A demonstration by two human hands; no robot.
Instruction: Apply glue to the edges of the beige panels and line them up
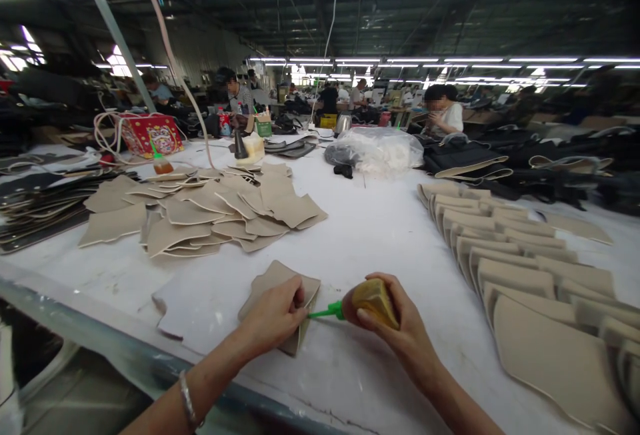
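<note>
A beige padded piece (pixel 273 278) lies on the white table in front of me. My left hand (pixel 275 315) is closed over its right part, fingers curled and pinching near the edge. In my right hand (pixel 407 321) is a glue bottle (pixel 377 301) with amber contents and a green nozzle, tilted nearly on its side. The nozzle tip points left and meets the piece's right edge, close to my left fingertips. Part of the piece is hidden under my left hand.
A loose heap of beige pieces (pixel 215 215) lies beyond my left hand. Overlapping rows of folded beige pieces (pixel 540 348) stand at the right. Farther back are a red box (pixel 155 135), a second small glue bottle (pixel 161 167) and a clear plastic bag (pixel 385 148). Other people work behind.
</note>
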